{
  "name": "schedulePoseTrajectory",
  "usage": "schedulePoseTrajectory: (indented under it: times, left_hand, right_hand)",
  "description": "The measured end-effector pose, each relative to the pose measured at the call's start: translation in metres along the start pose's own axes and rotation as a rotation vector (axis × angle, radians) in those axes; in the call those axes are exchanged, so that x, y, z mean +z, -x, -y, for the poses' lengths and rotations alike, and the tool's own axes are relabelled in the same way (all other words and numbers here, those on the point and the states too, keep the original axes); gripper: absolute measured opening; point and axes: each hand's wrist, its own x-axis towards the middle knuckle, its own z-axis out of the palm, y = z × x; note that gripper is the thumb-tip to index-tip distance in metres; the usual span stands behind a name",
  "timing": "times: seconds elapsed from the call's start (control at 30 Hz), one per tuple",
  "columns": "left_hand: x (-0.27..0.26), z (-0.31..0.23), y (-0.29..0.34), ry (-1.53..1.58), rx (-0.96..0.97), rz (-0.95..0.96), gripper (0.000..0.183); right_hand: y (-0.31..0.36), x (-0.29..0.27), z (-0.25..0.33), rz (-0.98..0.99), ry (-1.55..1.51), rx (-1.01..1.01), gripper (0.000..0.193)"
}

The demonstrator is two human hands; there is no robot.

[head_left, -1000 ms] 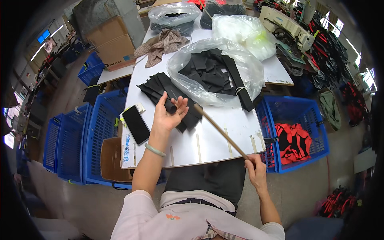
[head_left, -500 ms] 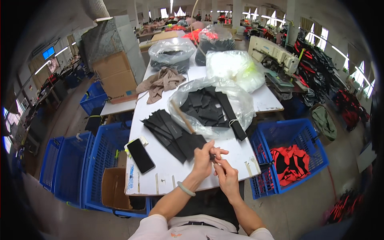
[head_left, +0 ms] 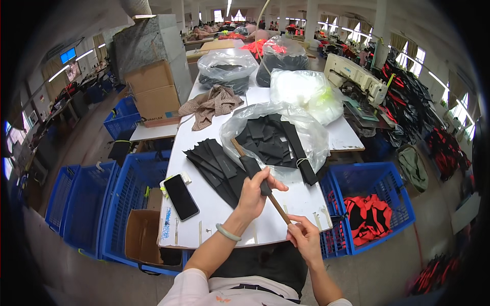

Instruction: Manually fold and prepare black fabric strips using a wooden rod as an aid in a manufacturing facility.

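Note:
My left hand [head_left: 253,196] is closed around a black fabric strip [head_left: 250,167] that sits like a sleeve over a thin wooden stick [head_left: 279,208]. The stick sticks out at both ends of the fabric. Near its lower end my right hand [head_left: 304,236] pinches it between the fingertips. Left of my left hand, a fan of black fabric strips [head_left: 214,166] lies on the white table [head_left: 196,232]. Just beyond my hands is an open clear plastic bag [head_left: 232,125] filled with black fabric pieces [head_left: 263,137]; a tied black bundle [head_left: 296,148] rests over its right side.
A phone [head_left: 181,197] lies at the table's left edge. Blue crates [head_left: 115,224] stand to the left; another blue crate [head_left: 380,178] on the right holds red-and-black fabric [head_left: 368,219]. Further back are a checked cloth [head_left: 217,104], more plastic bags [head_left: 227,64] and a sewing machine [head_left: 354,76].
My hands have moved apart along the stick, with the right hand lower. The black strip now sits in my left hand around the stick, and the stick shows below it.

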Motion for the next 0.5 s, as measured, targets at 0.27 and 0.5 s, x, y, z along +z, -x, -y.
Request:
schedulePoseTrajectory:
  times: [0.27, 0.5]
  left_hand:
    - [0.0, 0.006, 0.003, -0.093, 0.07, 0.165, 0.061]
    - [0.001, 0.007, 0.006, -0.365, 0.195, 0.118, 0.06]
  right_hand:
    - [0.026, -0.003, -0.015, -0.028, -0.475, 0.122, 0.025]
    - [0.024, -0.002, -0.02, -0.003, -0.524, 0.102, 0.026]
